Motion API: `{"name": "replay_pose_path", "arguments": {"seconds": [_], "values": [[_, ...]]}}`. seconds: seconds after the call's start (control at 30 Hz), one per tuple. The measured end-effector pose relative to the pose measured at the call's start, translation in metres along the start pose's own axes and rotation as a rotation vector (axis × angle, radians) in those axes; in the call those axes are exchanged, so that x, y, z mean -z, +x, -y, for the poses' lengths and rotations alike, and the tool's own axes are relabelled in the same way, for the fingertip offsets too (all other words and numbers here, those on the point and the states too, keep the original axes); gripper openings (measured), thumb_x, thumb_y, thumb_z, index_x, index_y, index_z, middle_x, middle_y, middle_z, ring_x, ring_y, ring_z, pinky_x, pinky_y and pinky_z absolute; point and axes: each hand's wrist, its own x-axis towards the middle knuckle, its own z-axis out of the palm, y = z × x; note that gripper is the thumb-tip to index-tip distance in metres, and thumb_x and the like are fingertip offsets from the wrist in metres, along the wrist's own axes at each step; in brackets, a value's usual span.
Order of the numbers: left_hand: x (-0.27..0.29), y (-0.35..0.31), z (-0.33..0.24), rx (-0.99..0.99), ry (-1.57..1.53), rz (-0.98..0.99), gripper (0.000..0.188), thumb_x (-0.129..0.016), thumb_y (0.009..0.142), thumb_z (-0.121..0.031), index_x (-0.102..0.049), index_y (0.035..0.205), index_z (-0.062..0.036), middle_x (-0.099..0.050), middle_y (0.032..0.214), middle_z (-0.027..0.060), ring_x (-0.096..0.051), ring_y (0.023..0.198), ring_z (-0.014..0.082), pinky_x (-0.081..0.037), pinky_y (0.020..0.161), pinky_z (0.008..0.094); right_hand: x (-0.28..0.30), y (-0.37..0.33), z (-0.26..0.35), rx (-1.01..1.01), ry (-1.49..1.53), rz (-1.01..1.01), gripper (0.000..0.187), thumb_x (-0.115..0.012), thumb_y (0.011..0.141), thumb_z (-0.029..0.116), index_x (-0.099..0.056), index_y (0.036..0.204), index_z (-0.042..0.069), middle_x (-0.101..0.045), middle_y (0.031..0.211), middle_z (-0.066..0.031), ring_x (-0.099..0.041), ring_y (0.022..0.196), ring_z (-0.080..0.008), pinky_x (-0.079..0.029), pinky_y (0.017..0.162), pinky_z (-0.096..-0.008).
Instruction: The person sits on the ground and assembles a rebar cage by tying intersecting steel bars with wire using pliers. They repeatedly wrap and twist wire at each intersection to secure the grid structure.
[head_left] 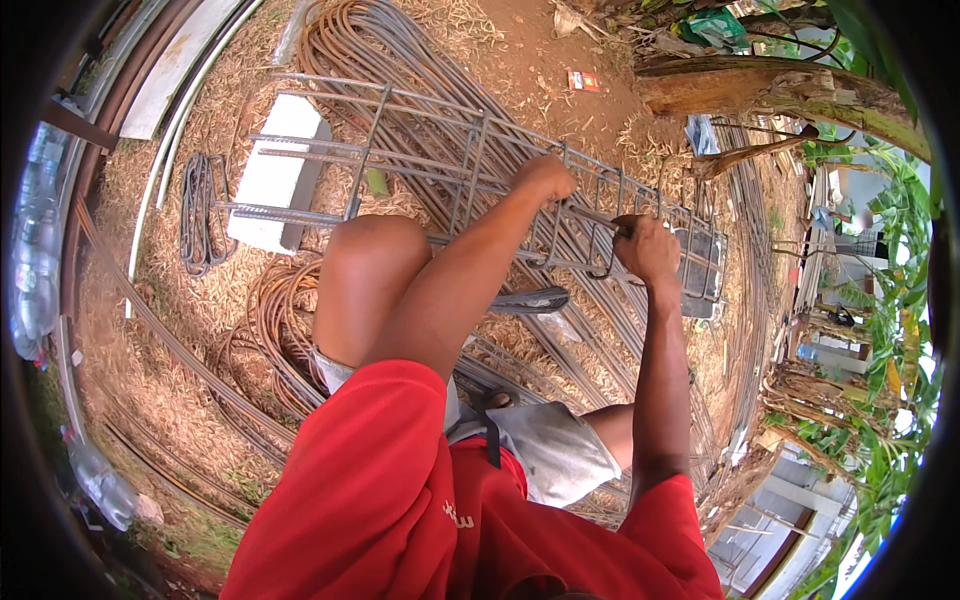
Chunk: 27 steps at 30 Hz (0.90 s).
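Observation:
A rebar cage [470, 125] of long steel bars and square stirrups runs across in front of me. Its left end lies over a white block [270, 185], its right end over a dark block [702, 272]. My left hand [543, 182] is closed at the cage, beside a stirrup near the middle; what its fingers hold is hidden. Farther right, my right hand [648, 248] is wrapped round the end of a dark metal tool [592, 216]. The tool points left into the cage toward my left hand. Its exact kind cannot be made out.
Bundled steel bars [400, 60] lie under the cage, looped at the far end. Coiled rusty rods [275, 315] are near my knee, and several bent stirrups [203, 215] lie left of the white block. A tree trunk [780, 90] crosses at the far right.

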Motion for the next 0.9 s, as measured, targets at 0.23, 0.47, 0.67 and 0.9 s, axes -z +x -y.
{"name": "replay_pose_path", "arguments": {"seconds": [0.23,0.47,0.67,0.9], "values": [[0.001,-0.002,0.001,0.014,0.016,-0.022,0.027,-0.062,0.082,-0.017,-0.081,0.081,0.0021,-0.081,0.081,0.0146,-0.079,0.072,0.0251,-0.064,0.071,0.0386,0.012,0.071,-0.025,-0.023,0.395,0.715,0.044,-0.069,0.092,0.023,-0.075,0.134,0.010,-0.081,0.103,-0.0123,-0.078,0.092,-0.0248,-0.062,0.081,-0.0425],[0.009,-0.003,-0.003,0.022,0.007,-0.016,0.027,-0.064,0.083,-0.019,-0.083,0.084,0.0000,-0.081,0.083,0.0144,-0.079,0.074,0.0256,-0.063,0.071,0.0377,0.031,0.108,-0.007,-0.150,0.374,0.852,0.034,-0.080,0.093,0.031,-0.078,0.117,0.007,-0.075,0.081,-0.0099,-0.073,0.067,-0.0210,-0.059,0.058,-0.0374],[0.008,-0.002,-0.003,0.036,0.003,-0.041,0.028,-0.064,0.083,-0.020,-0.083,0.085,0.0007,-0.081,0.083,0.0159,-0.080,0.075,0.0259,-0.063,0.071,0.0389,0.020,0.055,-0.002,0.007,0.426,0.743,0.035,-0.093,0.075,0.018,-0.075,0.096,-0.003,-0.074,0.072,-0.0116,-0.074,0.065,-0.0228,-0.061,0.059,-0.0370],[0.008,-0.008,-0.005,0.033,-0.007,-0.073,0.028,-0.065,0.084,-0.020,-0.082,0.086,0.0017,-0.080,0.082,0.0180,-0.081,0.077,0.0268,-0.064,0.078,0.0407,0.003,-0.003,0.019,-0.022,0.098,0.081,0.050,-0.084,0.074,0.017,-0.074,0.122,0.018,-0.076,0.113,-0.0164,-0.072,0.112,-0.0395,-0.055,0.095,-0.0515]]}}
